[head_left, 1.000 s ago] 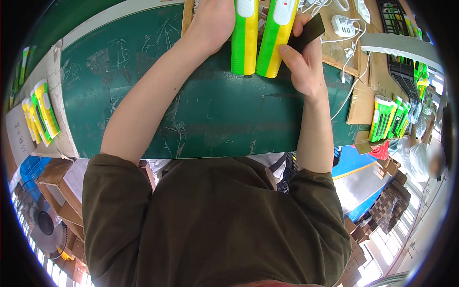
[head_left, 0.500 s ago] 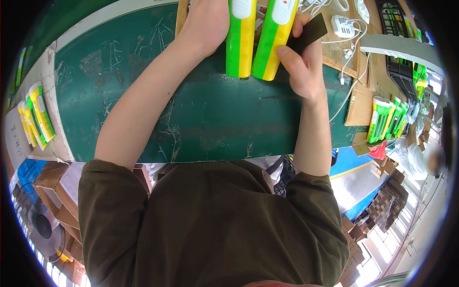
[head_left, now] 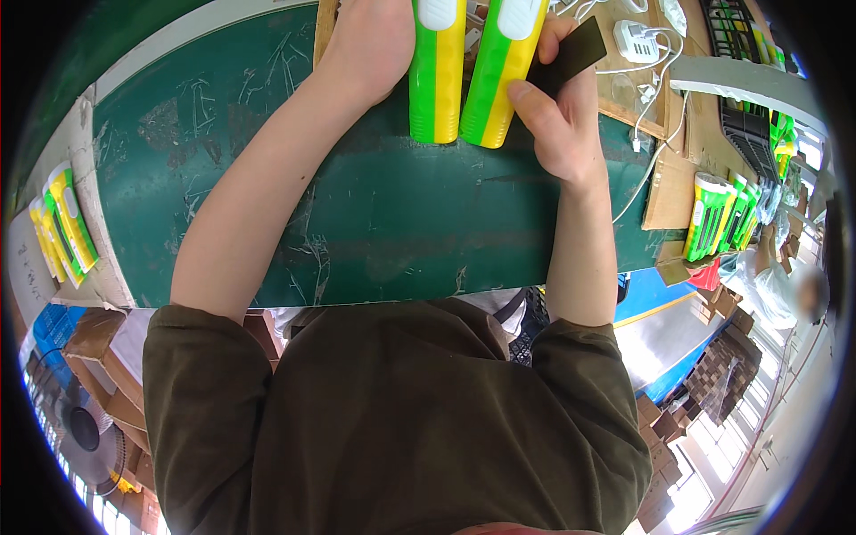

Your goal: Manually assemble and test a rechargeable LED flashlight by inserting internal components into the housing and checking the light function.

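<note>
Two green-and-yellow flashlights with white switch panels are held up side by side over the far part of the green work table (head_left: pixel 374 232), their upper ends cut off by the frame's top edge. My left hand (head_left: pixel 374 45) is closed at the side of the left flashlight (head_left: pixel 437 89); its fingertips are hidden. My right hand (head_left: pixel 566 116) grips the right flashlight (head_left: pixel 495 85), thumb on its yellow side. A flat, dark rectangular piece (head_left: pixel 580 53) also sticks out between the fingers of that hand.
A white multi-port charger (head_left: pixel 636 42) with white cables lies on a wooden board at the far right. More flashlights stand in a group (head_left: pixel 713 214) at the right, and several lie (head_left: pixel 67 227) on the left ledge. A fan (head_left: pixel 85 432) is at the lower left.
Both hands and the two flashlights have shifted slightly left and up. The left flashlight's white panel shows a little less at the top. The grip looks the same.
</note>
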{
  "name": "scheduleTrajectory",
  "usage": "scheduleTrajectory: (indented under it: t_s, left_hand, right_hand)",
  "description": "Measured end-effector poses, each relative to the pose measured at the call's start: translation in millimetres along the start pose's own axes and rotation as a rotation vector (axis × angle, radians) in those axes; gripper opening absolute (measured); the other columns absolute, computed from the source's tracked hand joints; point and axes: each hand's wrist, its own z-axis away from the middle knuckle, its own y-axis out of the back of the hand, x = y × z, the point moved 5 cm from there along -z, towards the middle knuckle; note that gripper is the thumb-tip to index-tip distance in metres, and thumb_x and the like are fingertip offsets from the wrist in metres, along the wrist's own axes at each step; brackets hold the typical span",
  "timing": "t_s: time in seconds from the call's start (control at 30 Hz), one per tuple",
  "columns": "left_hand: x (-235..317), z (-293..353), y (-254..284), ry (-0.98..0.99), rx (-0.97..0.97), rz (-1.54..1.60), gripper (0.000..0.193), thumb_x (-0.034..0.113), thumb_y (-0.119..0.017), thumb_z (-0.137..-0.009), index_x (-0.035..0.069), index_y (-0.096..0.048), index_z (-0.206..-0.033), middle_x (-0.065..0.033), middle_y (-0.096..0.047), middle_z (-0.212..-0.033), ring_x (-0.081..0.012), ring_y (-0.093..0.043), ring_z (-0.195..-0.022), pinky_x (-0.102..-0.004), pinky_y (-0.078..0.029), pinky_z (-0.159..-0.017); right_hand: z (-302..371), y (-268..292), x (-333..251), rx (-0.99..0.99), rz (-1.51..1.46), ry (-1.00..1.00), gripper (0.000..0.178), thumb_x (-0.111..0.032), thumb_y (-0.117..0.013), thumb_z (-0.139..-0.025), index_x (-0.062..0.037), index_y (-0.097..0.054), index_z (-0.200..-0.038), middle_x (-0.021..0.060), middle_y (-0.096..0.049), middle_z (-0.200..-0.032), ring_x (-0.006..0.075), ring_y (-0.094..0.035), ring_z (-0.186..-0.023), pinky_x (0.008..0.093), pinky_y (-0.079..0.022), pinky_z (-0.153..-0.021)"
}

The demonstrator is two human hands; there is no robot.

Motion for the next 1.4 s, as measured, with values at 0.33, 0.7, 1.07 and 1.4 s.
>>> scheduleTrajectory:
  t_s: [0.33,0.7,1.07,1.4]
  left_hand:
    - [-14,-7,21,-0.029,0.044,-0.175,0.045,0.03,-0.03,-0.104,0.003,-0.032,-0.139,-0.0105,-0.048,-0.124,-0.016,-0.048,-0.11,-0.0307,-0.038,-0.098]
    - [-7,-4,16,-0.013,0.079,-0.204,0.044,0.032,-0.03,-0.104,0.003,-0.032,-0.138,-0.008,-0.052,-0.112,-0.013,-0.052,-0.097,-0.028,-0.043,-0.087]
    - [-7,-3,18,-0.016,0.038,-0.192,0.043,0.032,-0.03,-0.104,0.003,-0.034,-0.136,-0.0083,-0.051,-0.115,-0.0132,-0.051,-0.099,-0.028,-0.042,-0.089]
    - [-18,-9,24,-0.06,0.029,-0.175,0.045,0.031,-0.029,-0.105,0.001,-0.032,-0.138,-0.0107,-0.048,-0.125,-0.0156,-0.047,-0.112,-0.0306,-0.037,-0.098]
  right_hand:
    - [-1,-1,0,-0.012,-0.047,0.014,0.035,-0.003,-0.053,-0.076,-0.0092,-0.036,-0.106,0.004,-0.042,-0.104,0.0132,-0.042,-0.098,0.0278,-0.036,-0.092]
    - [-3,-3,-3,-0.011,-0.092,0.004,0.034,-0.002,-0.053,-0.076,-0.01,-0.035,-0.104,0.0053,-0.043,-0.105,0.0141,-0.043,-0.099,0.0292,-0.036,-0.093]
    - [-1,-1,1,-0.015,-0.073,0.002,0.034,-0.003,-0.053,-0.076,-0.0098,-0.034,-0.104,0.0065,-0.044,-0.108,0.0151,-0.043,-0.102,0.0298,-0.036,-0.094]
    - [-4,-4,-3,-0.024,-0.079,0.015,0.033,0.0,-0.051,-0.077,-0.0095,-0.034,-0.103,0.0086,-0.046,-0.111,0.0165,-0.044,-0.104,0.0308,-0.036,-0.096]
